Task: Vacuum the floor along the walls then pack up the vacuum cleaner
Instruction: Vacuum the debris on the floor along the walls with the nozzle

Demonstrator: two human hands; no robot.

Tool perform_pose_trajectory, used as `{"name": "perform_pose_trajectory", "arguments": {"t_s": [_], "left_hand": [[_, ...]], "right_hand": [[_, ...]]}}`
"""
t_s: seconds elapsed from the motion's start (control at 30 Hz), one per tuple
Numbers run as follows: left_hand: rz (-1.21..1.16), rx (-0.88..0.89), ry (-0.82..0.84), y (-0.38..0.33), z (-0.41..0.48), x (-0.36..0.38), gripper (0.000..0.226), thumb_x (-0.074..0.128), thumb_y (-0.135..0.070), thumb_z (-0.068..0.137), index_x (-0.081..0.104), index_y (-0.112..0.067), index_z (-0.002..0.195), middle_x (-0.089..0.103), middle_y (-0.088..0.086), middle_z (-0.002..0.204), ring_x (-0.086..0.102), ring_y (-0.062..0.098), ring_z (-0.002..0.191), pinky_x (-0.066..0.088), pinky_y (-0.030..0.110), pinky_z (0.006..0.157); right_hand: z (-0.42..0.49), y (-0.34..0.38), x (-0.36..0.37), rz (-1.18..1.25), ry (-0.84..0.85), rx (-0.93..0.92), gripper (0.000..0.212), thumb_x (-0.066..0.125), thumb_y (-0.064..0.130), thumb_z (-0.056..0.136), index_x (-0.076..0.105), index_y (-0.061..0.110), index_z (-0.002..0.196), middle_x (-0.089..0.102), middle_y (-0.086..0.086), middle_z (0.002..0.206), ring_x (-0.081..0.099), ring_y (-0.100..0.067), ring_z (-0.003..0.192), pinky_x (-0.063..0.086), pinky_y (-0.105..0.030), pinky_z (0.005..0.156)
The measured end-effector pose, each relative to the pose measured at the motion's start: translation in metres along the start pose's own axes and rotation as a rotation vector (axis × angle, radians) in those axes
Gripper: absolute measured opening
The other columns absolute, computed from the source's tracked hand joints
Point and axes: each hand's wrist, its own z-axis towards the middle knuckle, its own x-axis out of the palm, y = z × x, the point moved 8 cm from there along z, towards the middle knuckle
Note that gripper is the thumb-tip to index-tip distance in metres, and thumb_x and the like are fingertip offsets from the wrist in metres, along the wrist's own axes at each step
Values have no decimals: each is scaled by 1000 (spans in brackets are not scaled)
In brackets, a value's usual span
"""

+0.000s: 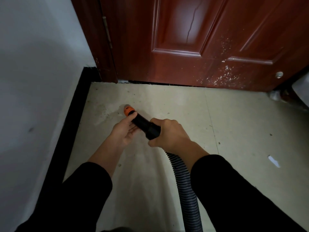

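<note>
The right hand (168,133) is wrapped firmly round the thick black rear end of the nozzle (143,124), just where the ribbed hose (184,181) joins it. That grip probably carries the weight and steers. The left hand (124,131) lies palm-up under the front of the nozzle, with its thumb pressed on top just behind the orange collar (128,111), so the tip is pinched between thumb and fingers. The two hands sit close together on the same tube, which suggests fine aiming, or perhaps adjusting the collar, rather than a broad sweep. The tip points down at the floor (184,114) near its far left corner, where the black skirting (71,118) along the wall (33,64) meets the frame of the red-brown door (184,39). I cannot tell whether the tip touches the floor. Dark specks (103,113) lie scattered just beside the tip, which would explain the low angle. The hose trails back along the floor under the right forearm and out of the near edge of view, and the vacuum's body is not visible. A white scrap (274,160) lies well apart towards the right edge, so edge cleaning looks unfinished.
</note>
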Motion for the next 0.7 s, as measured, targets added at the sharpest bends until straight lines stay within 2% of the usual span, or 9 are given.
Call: {"name": "perform_pose_trajectory", "arguments": {"t_s": [0.2, 0.37, 0.43, 0.6, 0.7], "left_hand": [[-7, -1, -14, 1, -15, -17, 28, 61, -19, 95, 57, -1, 116, 67, 10, 98, 65, 16, 86, 54, 25, 67], [-30, -4, -31, 0, -23, -41, 33, 61, -19, 95, 55, 1, 120, 63, 18, 118, 64, 21, 95, 50, 30, 83], [-34, 1, -41, -1, -25, -48, 35, 61, -19, 94, 55, 2, 122, 62, 19, 120, 64, 23, 99, 51, 30, 81], [-51, 13, -63, -4, -31, -67, 45, 62, -22, 94, 53, 5, 130, 63, 19, 123, 66, 19, 92, 55, 24, 70], [-52, 29, -74, -7, -34, -76, 46, 62, -22, 94, 53, 4, 130, 63, 19, 122, 66, 20, 92, 53, 27, 77]], "right_hand": [[-6, 12, 8, 7, 56, -36, 34, 78, 29, 67, 61, 29, 97, 63, -2, 76, 61, -22, 69, 52, -31, 61], [-10, 30, 20, 0, 82, -77, 32, 78, 29, 68, 61, 30, 95, 64, -1, 76, 61, -19, 69, 49, -30, 59], [-11, 34, 25, -7, 85, -89, 32, 77, 30, 68, 61, 30, 95, 64, 0, 76, 61, -19, 69, 49, -29, 59], [-9, 47, 34, -28, 98, -126, 31, 76, 30, 67, 61, 29, 93, 65, -1, 76, 62, -21, 70, 54, -37, 63], [-8, 56, 39, -40, 112, -137, 32, 77, 30, 67, 61, 29, 94, 65, -1, 78, 62, -21, 72, 53, -35, 64]]}}
